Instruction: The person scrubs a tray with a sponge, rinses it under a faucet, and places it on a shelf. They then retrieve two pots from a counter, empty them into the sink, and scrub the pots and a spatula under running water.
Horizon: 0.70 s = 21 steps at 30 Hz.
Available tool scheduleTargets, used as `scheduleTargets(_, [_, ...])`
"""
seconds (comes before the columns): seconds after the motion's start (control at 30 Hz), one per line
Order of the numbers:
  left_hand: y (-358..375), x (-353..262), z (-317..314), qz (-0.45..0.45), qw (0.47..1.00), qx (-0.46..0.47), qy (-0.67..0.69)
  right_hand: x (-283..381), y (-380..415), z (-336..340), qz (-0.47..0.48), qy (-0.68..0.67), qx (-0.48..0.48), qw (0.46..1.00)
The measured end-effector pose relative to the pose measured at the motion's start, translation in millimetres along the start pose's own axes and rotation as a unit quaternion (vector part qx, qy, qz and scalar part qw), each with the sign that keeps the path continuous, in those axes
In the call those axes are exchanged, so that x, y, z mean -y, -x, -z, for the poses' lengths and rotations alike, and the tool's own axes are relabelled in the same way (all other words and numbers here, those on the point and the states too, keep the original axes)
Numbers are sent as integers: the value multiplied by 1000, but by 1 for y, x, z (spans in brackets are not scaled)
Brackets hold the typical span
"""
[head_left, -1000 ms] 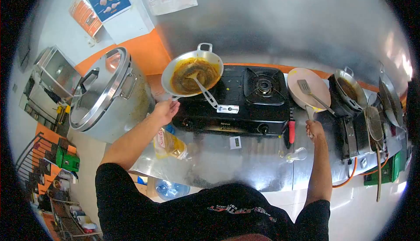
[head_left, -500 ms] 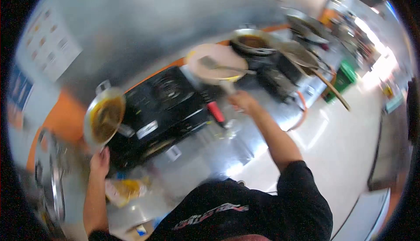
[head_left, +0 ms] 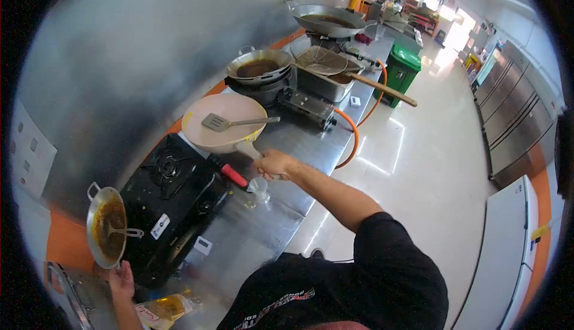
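Observation:
My right hand (head_left: 276,165) is closed around the handle of a pale pink frying pan (head_left: 200,129), which rests on the steel counter. A grey slotted turner (head_left: 218,122) lies across that pan. At the lower left, my left hand (head_left: 122,281) is at the near handle of a small metal wok (head_left: 95,234), fingers apparently closed on it. The wok has brown oily residue inside and a metal utensil (head_left: 127,232) resting in it. Between the two pans is a black gas stove (head_left: 158,210). A red-handled tool (head_left: 234,175) and a clear plastic cup (head_left: 259,187) lie near my right hand.
Further along the counter are another wok (head_left: 257,67) on a burner, a wooden-handled strainer (head_left: 323,61) over a steel tray, and a large wok (head_left: 326,22). Orange hoses (head_left: 354,147) hang off the edge. A yellow oil bag or bottle (head_left: 164,311) lies near my left arm.
My view has swung to the right, so the counter appears shifted left and down. My right hand stays on the frying pan's handle, and my left hand remains at the small wok.

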<state>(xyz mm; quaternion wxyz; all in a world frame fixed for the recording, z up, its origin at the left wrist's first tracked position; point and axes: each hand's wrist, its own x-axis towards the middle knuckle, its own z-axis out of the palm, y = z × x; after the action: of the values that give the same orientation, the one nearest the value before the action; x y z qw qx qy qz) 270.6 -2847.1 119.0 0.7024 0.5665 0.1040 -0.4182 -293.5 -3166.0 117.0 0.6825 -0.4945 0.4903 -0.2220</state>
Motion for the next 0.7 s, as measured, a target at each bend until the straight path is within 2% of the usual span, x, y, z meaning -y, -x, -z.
scheduleTargets(0.03, [6,0,-9,7,1000,2,8,-1,7,2,-1,10,-4,1000])
scheduleTargets(0.1, [15,1,-20,-38,998,-43,-3,-4,17,4,35,18,-28,999])
scheduleTargets(0.2, [-24,-5,5,-26,999,7,-18,-1,40,13,32,38,-24,998])
scheduleTargets(0.33, [-12,-2,-13,-83,995,12,-56,-7,52,22,34,18,-17,999])
scheduleTargets(0.4, [7,7,-30,-104,994,-25,-36,-14,52,29,37,26,-14,999])
scheduleTargets(0.5, [-48,2,4,-93,995,17,18,-18,57,35,40,29,-15,999])
scheduleTargets(0.7, [-39,8,-3,-98,995,-18,13,-23,76,46,34,14,-17,999])
